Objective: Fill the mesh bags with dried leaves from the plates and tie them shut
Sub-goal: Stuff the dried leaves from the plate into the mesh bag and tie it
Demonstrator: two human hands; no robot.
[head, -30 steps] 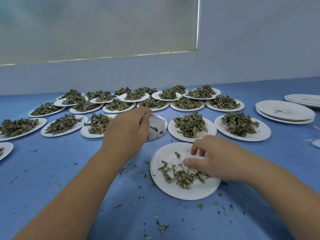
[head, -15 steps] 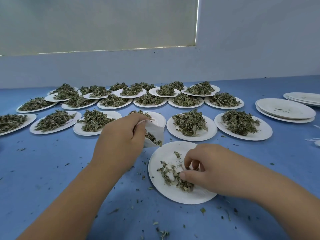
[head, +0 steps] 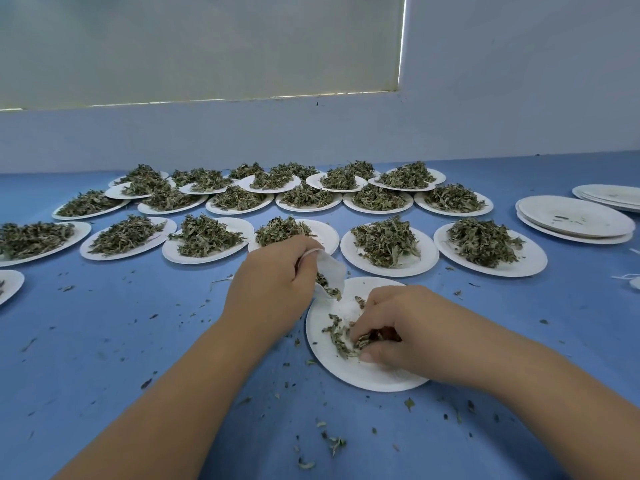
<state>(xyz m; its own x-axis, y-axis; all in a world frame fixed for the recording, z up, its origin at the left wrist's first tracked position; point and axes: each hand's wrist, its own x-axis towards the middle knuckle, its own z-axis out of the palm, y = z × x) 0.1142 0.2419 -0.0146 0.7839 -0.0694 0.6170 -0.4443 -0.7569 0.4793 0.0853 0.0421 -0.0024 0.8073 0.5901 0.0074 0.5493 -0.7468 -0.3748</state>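
- Hands low over the blue worktop (head: 138,341), both busy at the near plate (head: 332,365).
- Left hand (head: 273,289) sits at the plate's 11 o'clock, with its fingers (head: 306,252) curled and pinching the white mesh bag (head: 332,275) by its top edge.
- Bag hangs tilted, its lower end just over the plate's rim, and dark leaf bits show through the mesh at the bottom.
- Right hand (head: 401,327) is down on the plate at 3 o'clock, fingertips and thumb bunched round a clump of dried leaves (head: 337,337).
- Only a thin scatter lies on this plate, with loose bits trailing off toward the clump's 10 o'clock.
- Heaped plates (head: 415,266) fan across the worktop from 10 to 1 o'clock, several rows deep, back toward the wall.
- Bare plates (head: 571,220) are stacked at 2 o'clock, with a second stack behind them at the edge of view.
- Crumbs (head: 334,443) are scattered on the worktop, thickest at 6 o'clock between the forearms.
- String and a white scrap peek in at 3 o'clock, too cropped to name.
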